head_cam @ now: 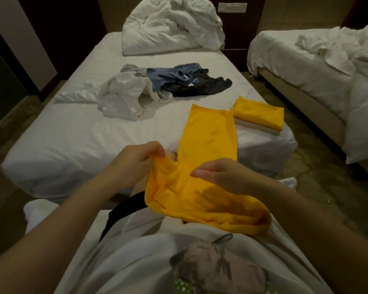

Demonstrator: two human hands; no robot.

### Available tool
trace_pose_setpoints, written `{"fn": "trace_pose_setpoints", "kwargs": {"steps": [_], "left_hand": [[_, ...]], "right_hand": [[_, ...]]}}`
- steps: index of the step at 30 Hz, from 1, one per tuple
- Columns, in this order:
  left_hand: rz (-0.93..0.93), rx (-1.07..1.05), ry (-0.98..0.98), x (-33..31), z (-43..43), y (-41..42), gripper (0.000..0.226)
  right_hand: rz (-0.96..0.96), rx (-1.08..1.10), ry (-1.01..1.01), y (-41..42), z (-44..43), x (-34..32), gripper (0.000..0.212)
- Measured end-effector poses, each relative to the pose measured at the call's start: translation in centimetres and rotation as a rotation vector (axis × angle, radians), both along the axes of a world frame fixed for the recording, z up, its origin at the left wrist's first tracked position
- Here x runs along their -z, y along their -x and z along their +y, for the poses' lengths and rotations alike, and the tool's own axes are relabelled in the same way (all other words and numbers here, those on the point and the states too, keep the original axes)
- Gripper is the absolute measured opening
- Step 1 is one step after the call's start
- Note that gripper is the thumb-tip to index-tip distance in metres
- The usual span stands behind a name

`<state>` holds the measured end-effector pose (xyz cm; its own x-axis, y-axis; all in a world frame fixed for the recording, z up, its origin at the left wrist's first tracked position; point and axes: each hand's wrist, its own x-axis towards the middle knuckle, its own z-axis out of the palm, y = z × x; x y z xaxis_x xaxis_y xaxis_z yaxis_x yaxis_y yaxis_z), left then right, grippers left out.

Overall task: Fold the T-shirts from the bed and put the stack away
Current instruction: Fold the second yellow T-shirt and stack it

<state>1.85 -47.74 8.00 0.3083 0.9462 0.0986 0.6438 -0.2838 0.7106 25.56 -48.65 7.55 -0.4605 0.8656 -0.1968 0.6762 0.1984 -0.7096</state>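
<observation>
Left hand (136, 161) pinched the yellow T-shirt (206, 134) edge at frame centre, right hand (220, 176) flat above it with fingers straight and together, folded stack (260, 115) right of centre.

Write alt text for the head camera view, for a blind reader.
The left hand pinches a yellow T-shirt trailing off the bed; the right hand is open over it. A folded stack and loose clothes lie behind.

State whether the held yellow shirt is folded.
Half folded: the yellow shirt lies as a narrow strip, left hand pinching its near end.
</observation>
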Motion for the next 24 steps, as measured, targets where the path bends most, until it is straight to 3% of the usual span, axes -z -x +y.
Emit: {"fn": "trace_pose_setpoints", "kwargs": {"steps": [2,4,7,9,11,13,15,16,19,21,24], "left_hand": [[0.084,-0.023,-0.097,-0.4,-0.2,-0.9,0.027],[0.238,0.09,-0.286,-0.8,-0.1,-2.6,0.041],[0.516,0.503,-0.42,-0.2,-0.8,-4.9,0.034],[0.588,0.628,-0.468,1.4,-0.2,-5.2,0.025],[0.478,0.483,-0.302,2.6,1.2,-5.4,0.021],[0.333,0.301,-0.21,3.9,1.9,-4.9,0.031],[0.225,0.374,-0.209,2.7,0.2,-3.8,0.017],[0.149,0.357,-0.158,2.5,-0.4,-2.9,0.021],[0.093,0.14,0.023,2.1,-0.2,-2.0,0.022],[0.213,0.09,0.133,5.6,2.2,-2.9,0.01],[0.455,0.131,0.141,12.0,7.2,0.3,0.007]], "right_hand": [[-0.248,-0.175,-0.073,1.4,0.3,0.9,0.034],[-0.384,-0.326,-0.069,2.2,-0.2,1.7,0.034],[-0.336,-0.284,-0.072,1.4,-1.1,2.1,0.032],[-0.279,-0.161,-0.044,-0.5,-1.5,1.5,0.03],[-0.235,-0.07,0.01,-2.7,-1.8,1.0,0.026],[-0.106,0.053,0.067,-4.6,-1.9,0.7,0.021],[0.076,0.189,0.058,-5.7,-1.5,0.6,0.018],[0.116,0.233,-0.012,-5.9,-1.2,0.7,0.021],[-0.059,0.117,-0.303,-5.4,0.5,1.1,0.046],[-0.241,-0.066,-0.331,-4.3,1.8,1.4,0.059],[-0.406,-0.216,-0.377,-3.2,3.2,1.8,0.04]]}}
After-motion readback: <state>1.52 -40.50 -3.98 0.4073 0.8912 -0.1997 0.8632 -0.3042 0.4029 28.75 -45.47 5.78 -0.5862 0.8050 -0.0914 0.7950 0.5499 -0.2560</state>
